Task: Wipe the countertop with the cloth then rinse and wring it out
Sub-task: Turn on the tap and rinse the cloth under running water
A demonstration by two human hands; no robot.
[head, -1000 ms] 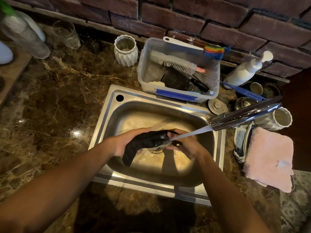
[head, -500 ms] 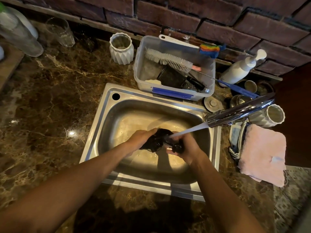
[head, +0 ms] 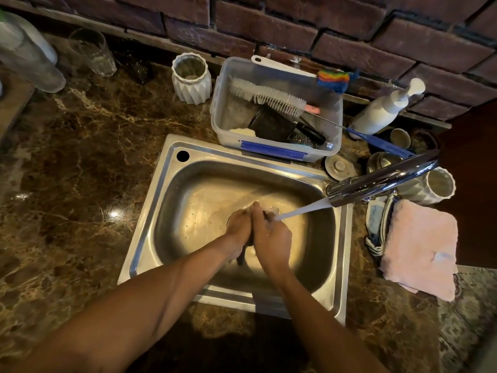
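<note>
1. Head view: the left hand (head: pixel 239 224) and the right hand (head: pixel 271 235) are pressed together over the middle of the steel sink (head: pixel 150 238). Both are closed around the dark cloth (head: pixel 243 254), which is almost hidden between the palms; only a dark end hangs out below them.
2. Water runs from the chrome faucet (head: pixel 382 181) in a slanted stream and lands on the right hand and the cloth.
3. Behind the sink a clear plastic tub (head: pixel 277 154) stands on the brown marble counter (head: pixel 80 157). In it lie a white bottle brush (head: pixel 266 96), a dark mesh piece, a steel scourer and a pale sponge; a rainbow-headed brush (head: pixel 333 79) rests across its far rim.
4. Left of the tub stands a white ribbed cup (head: pixel 192 82); what it holds I cannot tell. Further left are a drinking glass (head: pixel 92 56) and a clear bottle (head: pixel 27 57).
5. On the right, a white pump bottle (head: pixel 384 109) stands near the brick wall, a second ribbed cup (head: pixel 438 187) lies tilted behind the faucet, and a pink towel (head: pixel 422 251) lies folded on the counter.
</note>
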